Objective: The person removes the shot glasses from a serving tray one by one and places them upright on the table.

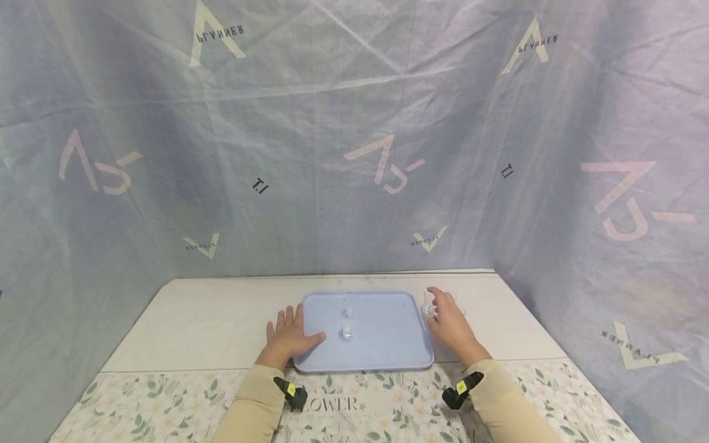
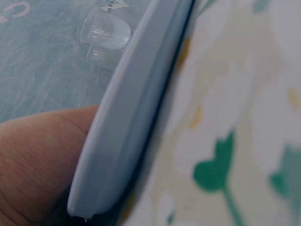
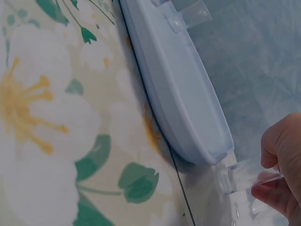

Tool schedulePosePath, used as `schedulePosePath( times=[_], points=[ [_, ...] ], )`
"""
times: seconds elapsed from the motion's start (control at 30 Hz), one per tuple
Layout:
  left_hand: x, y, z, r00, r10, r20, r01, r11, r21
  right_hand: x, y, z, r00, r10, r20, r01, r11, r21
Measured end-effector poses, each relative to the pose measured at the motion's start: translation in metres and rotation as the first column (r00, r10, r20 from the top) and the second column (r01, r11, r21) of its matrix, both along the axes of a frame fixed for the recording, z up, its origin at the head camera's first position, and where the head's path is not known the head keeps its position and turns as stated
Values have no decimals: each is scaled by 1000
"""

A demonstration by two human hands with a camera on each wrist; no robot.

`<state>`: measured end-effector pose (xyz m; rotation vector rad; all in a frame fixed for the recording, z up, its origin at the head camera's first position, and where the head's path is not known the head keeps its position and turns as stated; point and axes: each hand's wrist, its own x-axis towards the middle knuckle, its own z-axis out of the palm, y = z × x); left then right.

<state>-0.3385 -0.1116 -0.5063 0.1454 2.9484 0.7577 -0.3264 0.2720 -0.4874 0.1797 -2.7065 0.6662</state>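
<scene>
A light blue tray (image 1: 388,344) lies on the table in front of me. Two small clear glasses stand on it, one behind the other; the nearer glass (image 1: 348,326) shows best. My left hand (image 1: 288,340) rests at the tray's left edge, thumb over the rim and the other fingers straight and spread outside it. Right of the tray, my right hand (image 1: 451,323) pinches a clear shot glass (image 3: 227,181) near its rim between thumb and finger. That glass is upright, its base close to the table; the fingers partly cover it.
More clear glasses (image 3: 263,212) stand beside the right hand, partly hidden by it. A floral cloth (image 1: 354,406) covers the table's near side, with a white surface (image 1: 221,320) behind. Grey-blue printed curtains (image 1: 310,154) hang around the back and sides.
</scene>
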Motion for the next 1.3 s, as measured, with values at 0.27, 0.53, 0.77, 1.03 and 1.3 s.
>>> schedulePosePath(
  times=[0.27,0.53,0.77,1.03,1.3],
  points=[
    [-1,0,-1,1000,0,-6,0,1000,-7,3,-4,7,997,-4,-78,7,999,32],
    [0,1,1,1000,0,-7,0,1000,-9,-4,-21,27,968,-21,-249,44,995,87],
    [1,2,3,1000,8,-2,-8,1000,-11,-19,-50,38,966,62,-251,-65,998,-3],
    [-2,2,1,1000,2,-18,-2,1000,-4,-41,-84,32,971,166,-170,-198,962,-189],
    [0,0,1,1000,4,-13,-4,1000,-10,-53,-109,12,944,312,-103,-328,876,-353]
  ],
)
